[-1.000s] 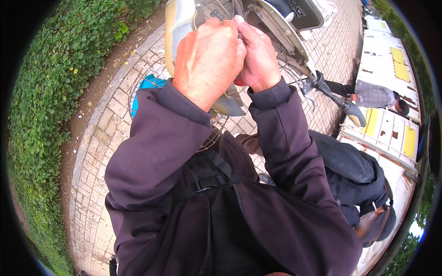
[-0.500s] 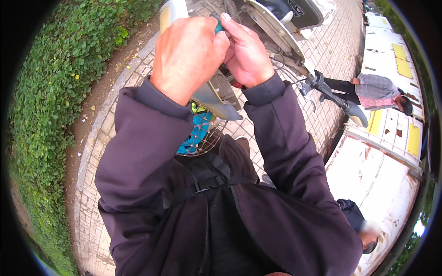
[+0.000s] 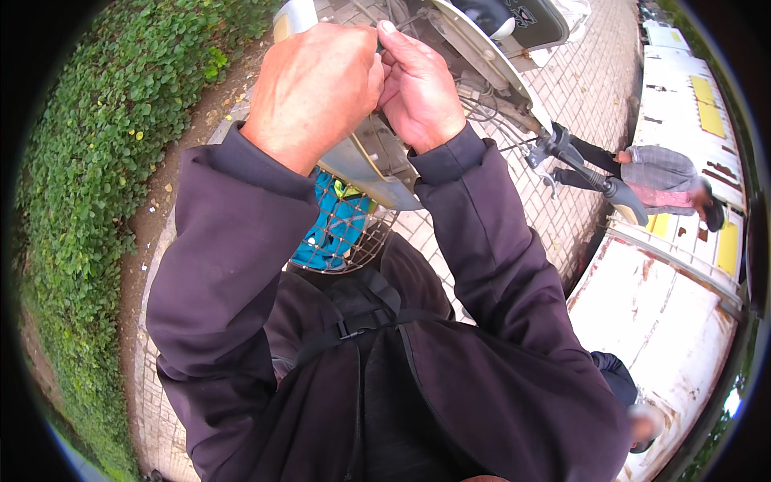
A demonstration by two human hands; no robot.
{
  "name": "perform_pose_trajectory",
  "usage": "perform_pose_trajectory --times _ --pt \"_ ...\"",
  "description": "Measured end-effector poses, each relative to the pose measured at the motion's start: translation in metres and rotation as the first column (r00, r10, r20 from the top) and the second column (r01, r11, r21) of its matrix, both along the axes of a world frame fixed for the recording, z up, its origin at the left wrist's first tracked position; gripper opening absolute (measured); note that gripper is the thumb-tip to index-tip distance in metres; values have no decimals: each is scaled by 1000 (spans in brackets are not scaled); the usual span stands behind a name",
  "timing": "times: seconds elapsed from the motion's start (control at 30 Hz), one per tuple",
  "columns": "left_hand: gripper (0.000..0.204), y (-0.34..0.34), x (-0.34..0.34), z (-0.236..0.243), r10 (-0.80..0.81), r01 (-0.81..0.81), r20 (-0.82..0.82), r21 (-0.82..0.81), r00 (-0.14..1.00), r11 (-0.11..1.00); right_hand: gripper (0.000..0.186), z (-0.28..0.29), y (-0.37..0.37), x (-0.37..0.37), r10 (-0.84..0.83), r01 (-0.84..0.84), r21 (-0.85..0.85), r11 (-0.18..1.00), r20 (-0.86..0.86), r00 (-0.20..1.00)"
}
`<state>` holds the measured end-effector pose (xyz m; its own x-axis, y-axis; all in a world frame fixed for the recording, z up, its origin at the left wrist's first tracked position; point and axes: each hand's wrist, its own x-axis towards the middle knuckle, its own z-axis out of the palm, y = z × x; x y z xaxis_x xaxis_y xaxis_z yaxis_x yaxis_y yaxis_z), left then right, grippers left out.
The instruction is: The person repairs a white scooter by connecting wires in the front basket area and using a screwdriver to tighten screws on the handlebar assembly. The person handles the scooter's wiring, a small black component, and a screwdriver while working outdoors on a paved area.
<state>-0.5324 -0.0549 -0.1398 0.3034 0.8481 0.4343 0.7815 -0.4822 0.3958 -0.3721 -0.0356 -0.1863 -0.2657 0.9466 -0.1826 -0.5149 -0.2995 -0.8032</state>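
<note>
Top centre: left hand (image 3: pixel 317 88) fisted, right hand (image 3: pixel 418 84) fingers pressed together, pinching thin cable (image 3: pixel 401 20) at scooter front panel (image 3: pixel 377 161). Work looks mid-way; panel open, 2 hands busy.

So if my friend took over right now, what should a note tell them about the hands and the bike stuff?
Left hand: closed in a fist, raised at the front of the scooter's grey front panel; what it grips is hidden.
Right hand: fingers pinched together beside the left, touching it, by the thin cables; whatever it pinches is too small to tell.
Things: wire basket sits below the panel with a blue bag inside. Handlebar grip sticks out to the right.
Done: cannot tell from the picture.
Left: both hands are at work on the small part near the cables.
</note>
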Motion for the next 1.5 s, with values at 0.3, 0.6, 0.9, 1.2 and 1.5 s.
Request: perform_pose_trajectory --times 0.3,0.6,0.9,1.2,1.5 --pt "17 -7 8 1 23 -14 -71 116 997 993 25 1 0 0 -82 80 -62 995 -41 996" --pt "17 -2 14 11 39 -40 -33 -48 999 998 26 3 0 8 -76 75 -32 997 -29 997" --pt "18 -3 12 14 8 -10 -46 -46 999 999 28 -1 -4 12 28 -28 -2 1000 -66 997" --pt "35 10 2 0 -12 68 202 -274 979 959 27 -7 1 14 89 -87 18 996 -124 988" --pt "10 -5 14 4 -1 2 -30 29 1000 1000 28 -14 4 18 73 -77 -16 997 -177 981"
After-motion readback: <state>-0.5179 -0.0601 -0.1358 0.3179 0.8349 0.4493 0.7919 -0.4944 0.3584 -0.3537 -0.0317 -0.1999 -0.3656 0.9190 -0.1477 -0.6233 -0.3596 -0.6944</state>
